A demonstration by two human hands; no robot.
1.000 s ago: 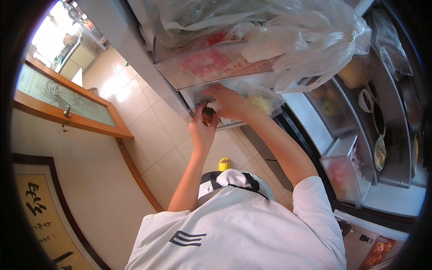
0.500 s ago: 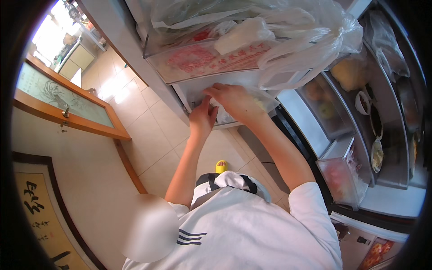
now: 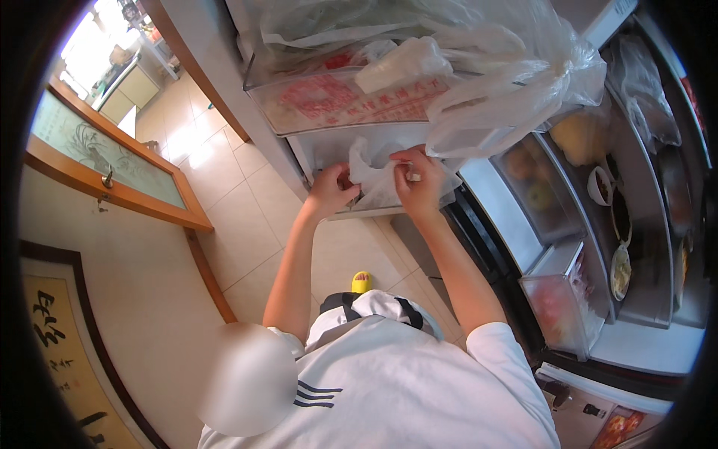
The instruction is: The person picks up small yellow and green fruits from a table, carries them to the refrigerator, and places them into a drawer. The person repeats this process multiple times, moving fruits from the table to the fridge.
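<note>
A thin whitish plastic bag (image 3: 376, 179) lies at the lower shelf of the open fridge door, spread between my two hands. My left hand (image 3: 333, 190) has its fingers curled in against the bag's left side. My right hand (image 3: 419, 179) pinches the bag's right part between thumb and fingers. What the bag contains cannot be made out. Just above my hands, a clear door bin (image 3: 351, 101) with red print showing through it holds bagged items. A large knotted clear plastic bag (image 3: 516, 82) bulges out over its right side.
On the right, the fridge's inside has a clear drawer (image 3: 557, 299) pulled outward and shelves with a small white bowl (image 3: 599, 185) and a plate of food (image 3: 621, 273). A wooden door with frosted glass (image 3: 112, 161) stands at left, above tiled floor (image 3: 254, 224).
My hands have moved apart, the right one going rightward. The thin bag, mostly hidden under them before, is now stretched out and visible between them.
</note>
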